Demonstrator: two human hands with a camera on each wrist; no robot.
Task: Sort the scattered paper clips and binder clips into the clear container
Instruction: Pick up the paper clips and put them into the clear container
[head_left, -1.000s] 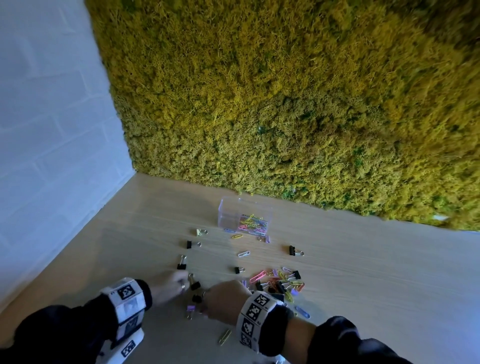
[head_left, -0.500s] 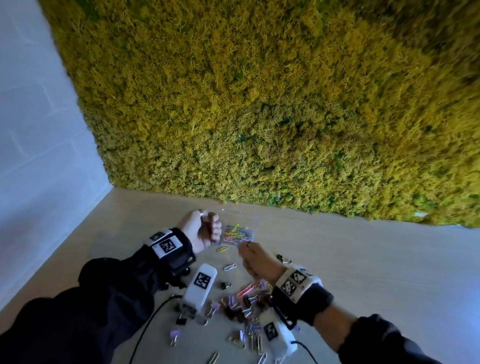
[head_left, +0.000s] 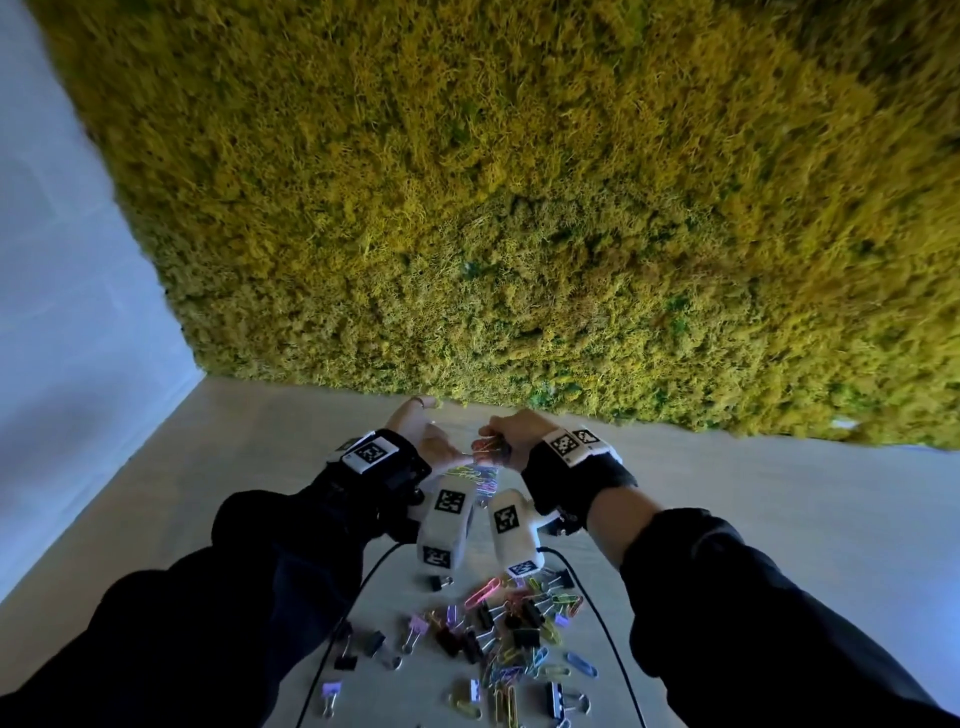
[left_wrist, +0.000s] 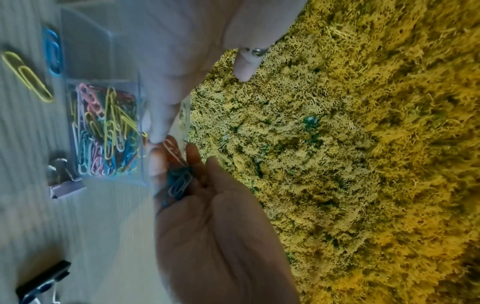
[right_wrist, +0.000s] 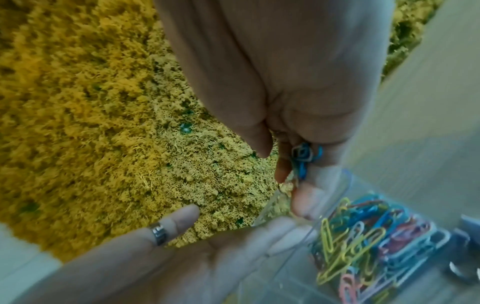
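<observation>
While the clear container (left_wrist: 109, 131) sits in the left middle of the left wrist view, already holding a heap of coloured paper clips, the step in hand seems to be the dropping of one more handful into it. In the head view the container is mostly hidden behind the two hands, near the centre of the frame, close to the moss wall (head_left: 519, 208).

The right hand (head_left: 511, 434) has its fingers curled round a small bunch of paper clips (left_wrist: 179, 179), blue, silver and one reddish, just beside the container's rim. The left hand (head_left: 421, 441) is spread with straight fingers, a ring (right_wrist: 159, 231) on one of them; it appears to touch the container's wall, steadying it, though I cannot tell how firmly.

I judge the next move needs the right hand to come over the opening and loosen its fingers so that the bunch falls inside, not over the rim.

Many binder clips (head_left: 524, 636) and loose clips lie on the worktop (head_left: 779, 519) in the lower centre of the head view, so much sorting is left.
</observation>
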